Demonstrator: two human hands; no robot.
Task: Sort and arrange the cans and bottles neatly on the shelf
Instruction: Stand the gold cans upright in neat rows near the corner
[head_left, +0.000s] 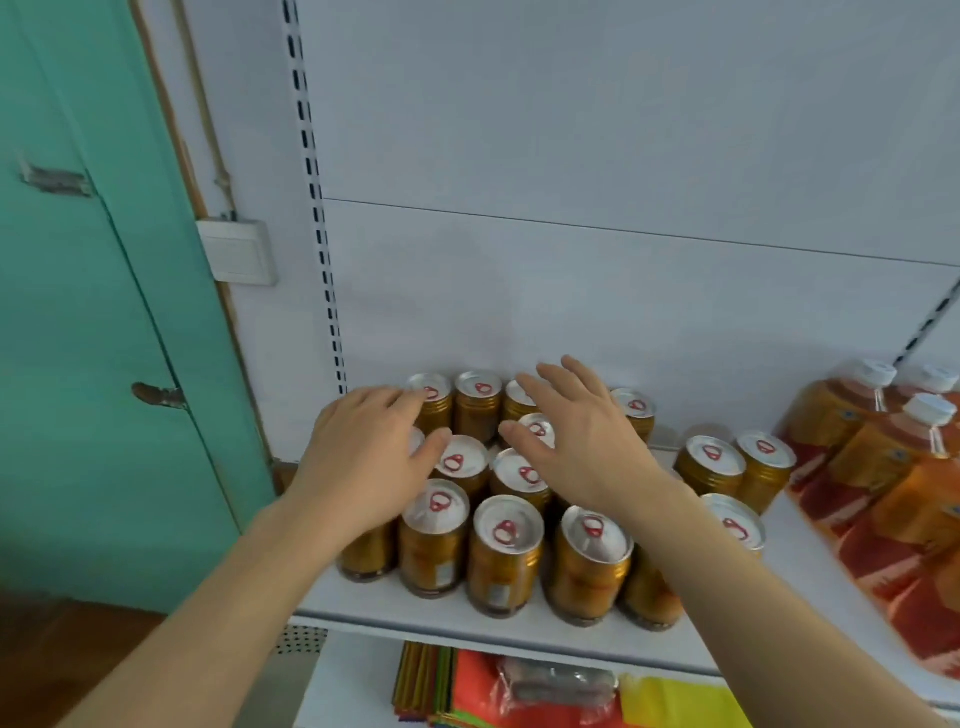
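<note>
Several gold cans with silver tops and red pull rings stand packed in rows on the left part of the white shelf. My left hand lies flat over the cans at the left of the group, fingers straight, hiding some tops. My right hand hovers or rests over the cans in the middle and back, fingers spread and straight. Three more gold cans stand apart to the right. Orange bottles with white caps and red labels fill the shelf's right end.
A white back panel rises behind the shelf, with a slotted upright at its left. A teal door and a wall switch are to the left. Colourful packets lie on the shelf below.
</note>
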